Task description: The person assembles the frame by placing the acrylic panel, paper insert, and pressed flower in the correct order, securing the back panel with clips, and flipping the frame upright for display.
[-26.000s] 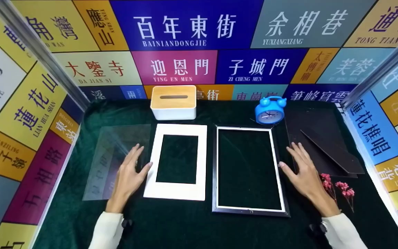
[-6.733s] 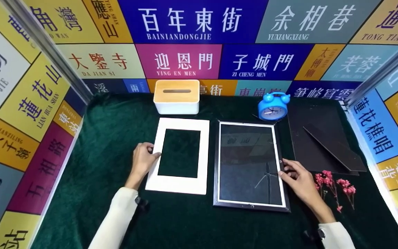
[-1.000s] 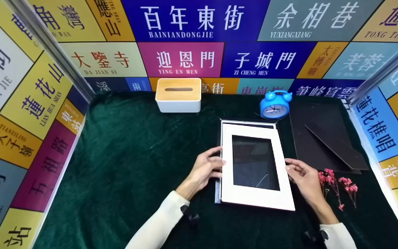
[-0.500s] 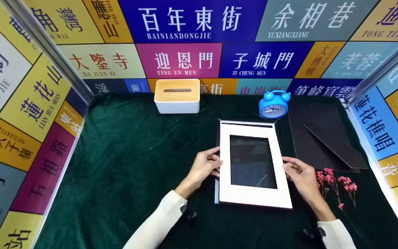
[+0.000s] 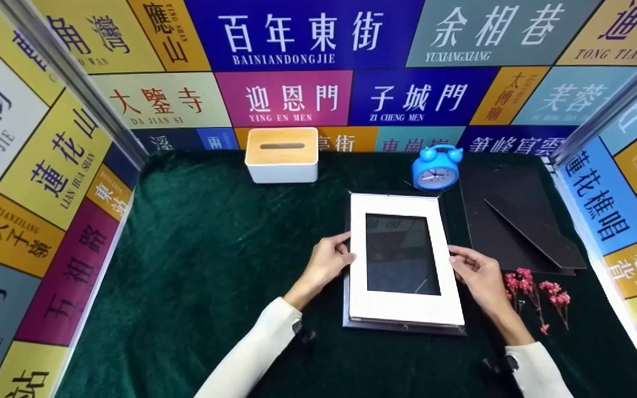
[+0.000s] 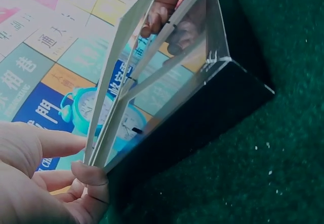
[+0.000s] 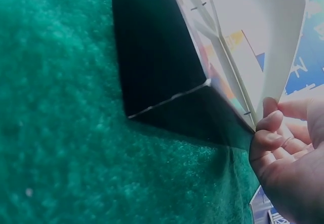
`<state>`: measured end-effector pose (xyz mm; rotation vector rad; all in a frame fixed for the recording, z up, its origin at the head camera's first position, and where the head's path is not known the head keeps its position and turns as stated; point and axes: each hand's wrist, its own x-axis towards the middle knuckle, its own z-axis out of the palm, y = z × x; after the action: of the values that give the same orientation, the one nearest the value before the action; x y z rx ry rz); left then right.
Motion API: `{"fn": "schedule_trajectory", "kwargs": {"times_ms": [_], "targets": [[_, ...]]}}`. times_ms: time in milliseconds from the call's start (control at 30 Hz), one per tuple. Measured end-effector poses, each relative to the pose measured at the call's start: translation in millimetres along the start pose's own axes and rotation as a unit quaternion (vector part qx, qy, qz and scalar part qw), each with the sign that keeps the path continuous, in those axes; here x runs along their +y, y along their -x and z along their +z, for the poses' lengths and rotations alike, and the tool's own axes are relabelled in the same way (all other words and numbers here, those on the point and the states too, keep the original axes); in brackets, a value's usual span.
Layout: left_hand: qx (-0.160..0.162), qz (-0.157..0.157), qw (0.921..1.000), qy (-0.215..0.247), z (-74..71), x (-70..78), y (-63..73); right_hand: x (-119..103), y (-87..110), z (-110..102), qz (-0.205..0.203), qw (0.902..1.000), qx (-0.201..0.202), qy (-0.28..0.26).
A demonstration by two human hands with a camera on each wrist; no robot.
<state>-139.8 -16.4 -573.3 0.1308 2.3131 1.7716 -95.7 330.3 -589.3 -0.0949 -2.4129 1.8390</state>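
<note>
Toward the back left of one green cloth [image 5: 213,249], one tissue box [image 5: 282,160], white below, wood-toned on top, with one slot. Nearer, one pale sleeve [image 5: 252,348], then one left hand [image 5: 327,257], fingertips pinching the left edge of one white mat [image 5: 407,308]. Just right of that hand, one frame [image 5: 423,330], lying on the cloth, with the mat held over it. Behind the frame, one blue alarm clock [image 5: 436,168], two bells on top. At the mat's right edge, one right hand [image 5: 478,270], thumb and fingertips pinching likewise. Farther right, two dark boards: one large panel [image 5: 509,182] flat on the cloth, one narrower strut [image 5: 534,235] slanting across it. Just beside the panel's near end, pink flowers [image 5: 526,282] on thin stems; cannot tell the exact number.

Plain and rectangular, the mat, with one rectangular window, dark and glossy from one reflective sheet [image 5: 401,257] beneath. Slightly tilted, near end raised off the frame, leaving a gap visible in both wrist views. Around it, dark frame sides, pale inner lip, small dark tabs.
</note>
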Motion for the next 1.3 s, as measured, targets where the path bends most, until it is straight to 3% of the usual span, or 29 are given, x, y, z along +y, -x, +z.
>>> {"fn": "schedule_trajectory", "kwargs": {"times_ms": [333,533,733,1000,1067,1167,1233,1300], "targets": [[-0.003,0.073,0.9942,-0.079,0.4,-13.6,-7.6,-1.4,-2.8,0.7,0.011,0.9993,-0.003,0.034],[-0.015,0.055,0.9921,-0.112,-0.5,-0.8,-5.2,-2.0,-3.4,0.9,0.015,0.9985,-0.001,0.053],[-0.013,0.065,0.9844,-0.163,1.7,2.0,-5.7,-1.3,-3.8,0.2,0.016,0.9976,0.000,0.067],[0.001,0.082,0.9846,-0.154,4.2,-3.1,-5.9,-1.6,-3.3,-0.1,0.018,0.9967,-0.001,0.080],[0.012,0.106,0.9804,-0.165,8.0,-21.4,-13.6,-2.1,-2.9,-0.2,0.018,0.9964,-0.001,0.083],[0.015,0.113,0.9790,-0.169,8.2,-22.2,-13.3,-2.4,-2.0,-0.1,0.017,0.9957,-0.003,0.091],[0.016,0.108,0.9776,-0.180,8.6,-20.9,-12.7,-10.4,0.4,1.6,0.019,0.9951,-0.003,0.097],[0.007,0.085,0.9812,-0.173,5.8,-3.4,-4.5,-21.8,3.6,3.3,0.018,0.9946,-0.005,0.102]]}}
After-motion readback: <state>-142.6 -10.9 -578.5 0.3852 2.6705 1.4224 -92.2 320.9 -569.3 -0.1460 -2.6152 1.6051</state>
